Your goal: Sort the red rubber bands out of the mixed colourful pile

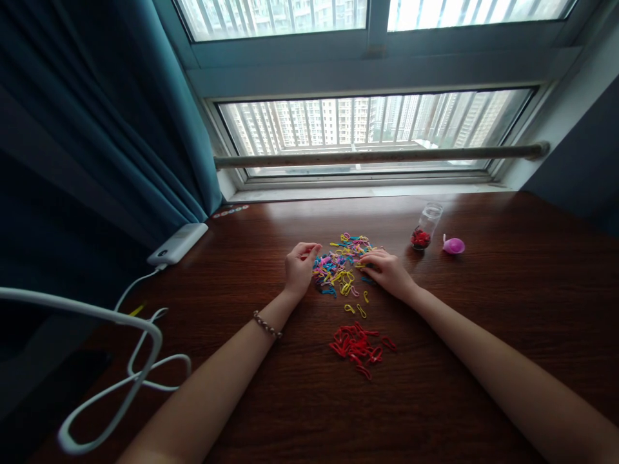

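A heap of mixed coloured clips, blue, yellow, pink and green, lies in the middle of the dark wooden table. My left hand rests at the heap's left edge, fingers curled and pinched together; whether it holds a clip I cannot tell. My right hand lies on the heap's right edge, fingertips touching the clips. Nearer to me sits a separate small pile of red clips. Two loose yellow clips lie between the two piles.
A small glass jar with red pieces inside stands at the back right, its pink lid beside it. A white power bank with a white cable lies at the left. A teal curtain and a window are behind.
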`<state>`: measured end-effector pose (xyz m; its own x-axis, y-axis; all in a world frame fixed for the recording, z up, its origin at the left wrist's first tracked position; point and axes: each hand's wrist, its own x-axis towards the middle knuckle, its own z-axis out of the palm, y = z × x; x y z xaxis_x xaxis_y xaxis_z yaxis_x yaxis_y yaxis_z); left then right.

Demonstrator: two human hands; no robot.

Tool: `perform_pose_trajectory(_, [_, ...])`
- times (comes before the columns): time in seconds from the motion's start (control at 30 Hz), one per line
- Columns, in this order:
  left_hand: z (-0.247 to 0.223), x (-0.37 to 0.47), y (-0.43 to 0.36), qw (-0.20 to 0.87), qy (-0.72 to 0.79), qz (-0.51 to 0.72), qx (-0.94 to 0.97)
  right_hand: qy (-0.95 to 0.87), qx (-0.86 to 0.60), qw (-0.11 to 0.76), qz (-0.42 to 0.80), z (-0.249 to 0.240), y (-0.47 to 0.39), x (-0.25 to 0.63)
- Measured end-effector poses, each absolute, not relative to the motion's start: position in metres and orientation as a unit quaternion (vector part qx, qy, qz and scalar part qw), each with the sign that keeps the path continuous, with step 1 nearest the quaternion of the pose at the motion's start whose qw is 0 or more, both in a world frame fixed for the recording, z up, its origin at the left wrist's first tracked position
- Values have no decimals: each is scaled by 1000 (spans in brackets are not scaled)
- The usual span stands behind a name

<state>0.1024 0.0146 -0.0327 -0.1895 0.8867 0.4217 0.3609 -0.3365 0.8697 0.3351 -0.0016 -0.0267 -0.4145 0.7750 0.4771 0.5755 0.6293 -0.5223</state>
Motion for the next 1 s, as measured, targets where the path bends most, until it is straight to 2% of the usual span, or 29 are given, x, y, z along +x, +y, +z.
perform_pose_trajectory(0.13, [-30,104,13,209,545,554,593,-679,-507,472,244,-33,7,341])
perform_pose_trajectory(0.27, [-27,110,3,164,593,479,626,-547,-519,562,340,-36,14,348])
perform_pose_trajectory(0.37, [-23,115,-7,76,620,398,672,-504,-526,605,322,-36,19,352])
perform_pose_trajectory(0.47, [-19,118,-12,78,590,375,711,-492,-535,626,283,-36,21,353])
perform_pose_trajectory(0.6, [-17,119,-10,205,503,436,718,-532,-544,599,249,-34,17,351])
perform_pose_trajectory(0.7, [-18,118,-7,240,475,471,704,-651,-538,499,192,-32,12,349])
perform_pose_trajectory(0.8, [-19,117,-6,211,479,474,707,-715,-533,430,144,-30,11,350])
perform_pose_trajectory(1.0, [-19,115,-5,113,457,466,749,-623,-635,438,126,-29,19,362])
